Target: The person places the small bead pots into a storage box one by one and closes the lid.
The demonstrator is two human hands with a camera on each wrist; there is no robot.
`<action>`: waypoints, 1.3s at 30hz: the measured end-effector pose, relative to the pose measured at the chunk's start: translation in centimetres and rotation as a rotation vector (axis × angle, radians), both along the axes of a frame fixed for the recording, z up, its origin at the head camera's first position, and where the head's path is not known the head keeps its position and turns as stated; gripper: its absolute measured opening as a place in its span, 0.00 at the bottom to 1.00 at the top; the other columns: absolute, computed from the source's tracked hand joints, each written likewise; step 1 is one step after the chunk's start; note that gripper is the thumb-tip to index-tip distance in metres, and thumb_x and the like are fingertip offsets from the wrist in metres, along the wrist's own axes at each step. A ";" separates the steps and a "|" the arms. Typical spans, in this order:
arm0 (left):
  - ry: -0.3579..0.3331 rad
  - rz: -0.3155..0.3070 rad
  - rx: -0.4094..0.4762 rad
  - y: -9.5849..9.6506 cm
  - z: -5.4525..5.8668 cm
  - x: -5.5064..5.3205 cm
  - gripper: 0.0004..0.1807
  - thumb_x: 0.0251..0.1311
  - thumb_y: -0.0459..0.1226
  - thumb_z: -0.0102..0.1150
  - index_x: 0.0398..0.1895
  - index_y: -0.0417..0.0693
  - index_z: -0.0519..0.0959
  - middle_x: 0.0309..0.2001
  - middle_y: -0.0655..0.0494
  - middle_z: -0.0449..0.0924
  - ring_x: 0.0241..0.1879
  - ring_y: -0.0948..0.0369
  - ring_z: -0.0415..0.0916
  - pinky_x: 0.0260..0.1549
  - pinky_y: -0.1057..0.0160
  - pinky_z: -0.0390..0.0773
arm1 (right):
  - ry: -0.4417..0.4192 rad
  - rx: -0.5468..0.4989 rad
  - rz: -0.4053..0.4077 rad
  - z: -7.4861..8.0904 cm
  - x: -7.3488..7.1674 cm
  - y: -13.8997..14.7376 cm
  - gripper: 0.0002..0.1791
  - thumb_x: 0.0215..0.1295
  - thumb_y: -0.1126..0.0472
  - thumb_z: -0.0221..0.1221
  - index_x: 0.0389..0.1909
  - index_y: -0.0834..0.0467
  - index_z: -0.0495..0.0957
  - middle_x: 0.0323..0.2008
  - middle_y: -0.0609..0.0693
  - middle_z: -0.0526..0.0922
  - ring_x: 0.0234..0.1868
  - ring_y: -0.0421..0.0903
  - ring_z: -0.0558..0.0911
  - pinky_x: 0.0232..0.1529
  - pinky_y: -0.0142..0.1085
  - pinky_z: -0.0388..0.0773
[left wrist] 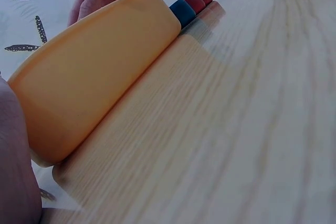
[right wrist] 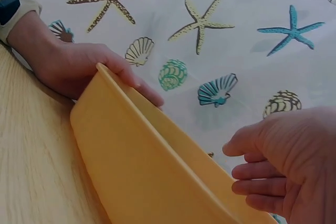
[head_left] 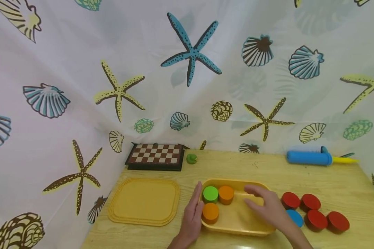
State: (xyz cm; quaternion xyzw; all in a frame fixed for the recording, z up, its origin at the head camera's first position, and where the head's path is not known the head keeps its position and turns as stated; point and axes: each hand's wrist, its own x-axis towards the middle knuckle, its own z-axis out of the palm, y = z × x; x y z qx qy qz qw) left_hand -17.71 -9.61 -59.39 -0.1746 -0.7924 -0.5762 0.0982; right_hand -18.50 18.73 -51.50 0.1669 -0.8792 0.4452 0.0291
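Observation:
A yellow plastic tub (head_left: 237, 218) stands on the wooden table. In its left end sit a green round piece (head_left: 210, 193) and two orange round pieces, one at the back (head_left: 226, 194) and one at the front (head_left: 210, 212). My left hand (head_left: 191, 218) rests along the tub's left end with its fingers straight; the left wrist view shows only part of this hand at its edge. Over the tub's right half hovers my right hand (head_left: 266, 204), thumb apart from the loosely bent fingers. The right wrist view shows nothing held in that hand (right wrist: 283, 171).
Several red round pieces (head_left: 316, 220) and a blue one (head_left: 294, 218) lie right of the tub. A flat yellow lid or tray (head_left: 144, 200) lies left. Behind are a checkered board (head_left: 156, 155), a small green object (head_left: 192, 158) and a blue pump (head_left: 310, 157) with yellow nozzle. Patterned cloth hangs behind.

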 end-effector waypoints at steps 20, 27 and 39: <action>0.008 -0.002 0.001 0.2 -0.1 0.0 0.29 0.85 0.34 0.36 0.84 0.43 0.50 0.83 0.44 0.50 0.82 0.55 0.47 0.76 0.74 0.44 | 0.128 0.143 -0.294 0.7 3.0 9.5 0.26 0.69 0.56 0.70 0.66 0.57 0.80 0.59 0.56 0.85 0.51 0.52 0.83 0.43 0.20 0.76; -0.007 -0.001 0.007 0.1 0.1 0.1 0.29 0.84 0.33 0.36 0.84 0.43 0.50 0.83 0.43 0.50 0.82 0.56 0.47 0.76 0.74 0.45 | 0.136 0.142 -0.421 -0.2 4.3 13.0 0.26 0.70 0.57 0.69 0.66 0.60 0.79 0.59 0.64 0.83 0.58 0.42 0.79 0.35 0.15 0.71; 0.010 -0.005 0.010 0.1 -0.1 0.0 0.29 0.84 0.32 0.37 0.84 0.41 0.51 0.83 0.42 0.51 0.82 0.55 0.47 0.76 0.74 0.45 | 0.018 0.147 -0.688 -2.4 5.7 17.0 0.25 0.74 0.61 0.63 0.68 0.67 0.74 0.64 0.77 0.74 0.61 0.77 0.72 0.56 0.72 0.73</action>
